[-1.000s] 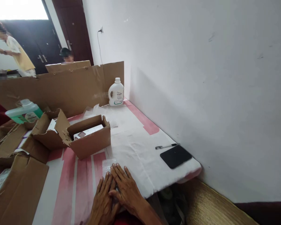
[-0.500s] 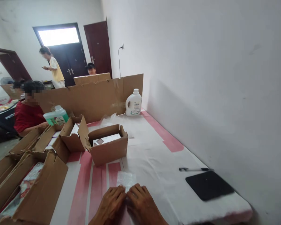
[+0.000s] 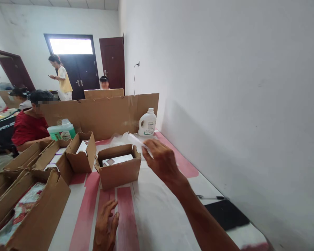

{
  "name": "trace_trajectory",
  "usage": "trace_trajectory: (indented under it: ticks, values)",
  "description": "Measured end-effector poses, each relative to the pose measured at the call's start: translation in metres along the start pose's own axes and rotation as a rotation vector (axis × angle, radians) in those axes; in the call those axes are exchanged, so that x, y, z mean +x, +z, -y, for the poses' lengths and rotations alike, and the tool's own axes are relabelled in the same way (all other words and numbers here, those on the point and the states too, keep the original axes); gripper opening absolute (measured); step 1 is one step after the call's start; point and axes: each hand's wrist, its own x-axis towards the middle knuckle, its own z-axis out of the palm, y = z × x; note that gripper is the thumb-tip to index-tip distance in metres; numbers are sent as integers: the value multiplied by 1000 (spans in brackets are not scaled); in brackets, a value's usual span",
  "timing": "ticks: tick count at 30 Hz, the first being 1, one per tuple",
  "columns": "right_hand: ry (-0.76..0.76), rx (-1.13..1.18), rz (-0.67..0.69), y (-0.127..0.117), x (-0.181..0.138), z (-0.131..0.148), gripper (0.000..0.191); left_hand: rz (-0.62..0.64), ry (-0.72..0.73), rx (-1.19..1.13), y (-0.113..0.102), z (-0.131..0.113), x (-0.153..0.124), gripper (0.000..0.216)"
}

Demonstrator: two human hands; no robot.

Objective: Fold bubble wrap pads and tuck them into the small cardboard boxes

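So the right hand [image 3: 162, 158] is stretched forward over the desk [image 3: 157, 198], fingers and thumb pinching the edge of a thin clear plastic sheet [image 3: 136, 139]. That sheet is just past the open cardboard box [image 3: 121, 176] with a white carton [image 3: 119, 159] in it, right by a loose heap of see-through plastic [image 3: 117, 140]; can't tell if sheet and heap touch. Left hand [image 3: 106, 225] has nothing in it, fingers slightly bent and thumb held apart, near the pink stripes on the cover

For readable stuff, best I've got is "PROJE" in white capitals on something black [image 3: 7, 126] at far left, cut off by a person in red [image 3: 28, 127]. The white jug [image 3: 147, 122] against the cardboard screen [image 3: 104, 116] has dark print plus a green curve, and the green bottle [image 3: 62, 130] has a pale label, but both are too small to make out. Pen [image 3: 209, 197] and black pad [image 3: 226, 214] sit beyond the right forearm
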Motion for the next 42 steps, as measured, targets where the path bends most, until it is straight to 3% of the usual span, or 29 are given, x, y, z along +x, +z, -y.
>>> trace_trajectory:
  ticks: [4, 9, 14, 17, 20, 21, 24, 27, 30, 33, 35, 37, 40, 42]
  values:
    - [-62, -56, 342, 66, 39, 28, 24, 16, 31, 22, -4, 7, -2, 32]
    - [-92, 60, 573, 131, 53, 45, 5, -47, 95, 84, -19, 7, 14, 30]
    - [-95, 387, 704, 134, 55, 31, 25, -75, 155, 115, -48, -26, 46, 24]
    - [-11, 571, 636, 120, 62, 14, 28, -101, 206, 162, -71, -57, 83, 21]
    - [36, 516, 570, 115, 67, -1, 12, -94, 299, 194, -85, -79, 139, 23]
    - [5, 490, 591, 117, 66, -5, 12, -25, 328, 197, -86, -82, 160, 25]
    - [-162, 426, 738, 128, 61, -15, 53, 369, 276, 315, -77, -76, 218, 30]
    - [-189, 325, 877, 142, 54, -21, 56, 700, 162, 539, -59, -59, 251, 33]
    - [-165, 275, 936, 147, 51, -24, 52, 774, 139, 619, -46, -49, 260, 38]
    - [-137, 333, 898, 135, 51, -26, 50, 783, 145, 593, -54, -57, 259, 47]
    - [-82, 462, 733, 115, 46, -30, 44, 726, 131, 520, -71, -66, 253, 54]
    - [37, 626, 451, 93, 33, -37, 34, 546, 89, 420, -88, -72, 239, 58]
    - [423, 752, 11, 74, -3, -53, 29, 72, -108, 321, -97, -62, 195, 55]
    - [683, 791, -98, 84, -37, -59, 42, -240, -360, 230, -82, -43, 158, 66]
